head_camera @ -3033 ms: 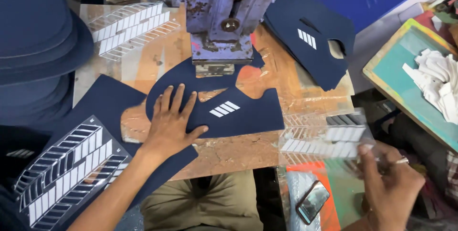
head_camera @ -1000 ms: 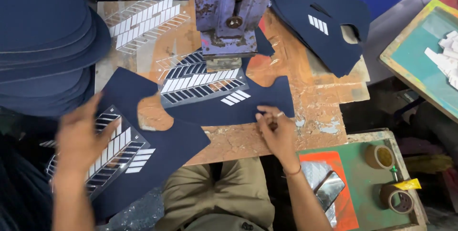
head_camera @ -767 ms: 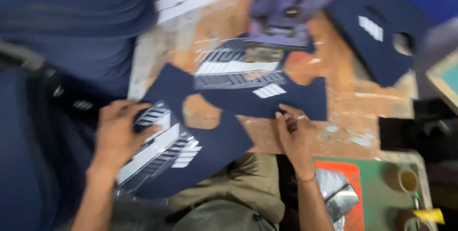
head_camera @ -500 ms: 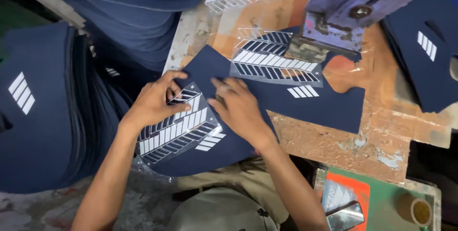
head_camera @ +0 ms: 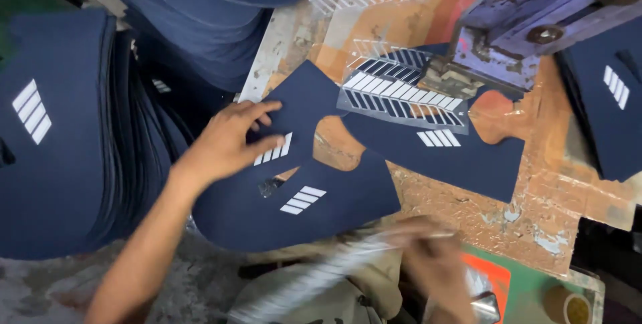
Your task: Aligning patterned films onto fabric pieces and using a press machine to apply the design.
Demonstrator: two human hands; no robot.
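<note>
Even, soft light is falling over your bench, with motion blur smearing the near edge.

You are looking at a scene lit from above and evenly, so shadows are staying faint: only a thin dark line is showing under your left hand [head_camera: 231, 143] where it is pressing the navy fabric piece [head_camera: 294, 193]. Your right hand [head_camera: 435, 264] and the clear stencil sheet [head_camera: 314, 284] in it are streaking badly and losing all outline. The white stripes are reading crisp and bright mid-frame, while the navy stacks [head_camera: 60, 137] at the left are sinking into near-black with little texture. The worn tabletop [head_camera: 468, 210] is giving off a mild sheen.
</note>
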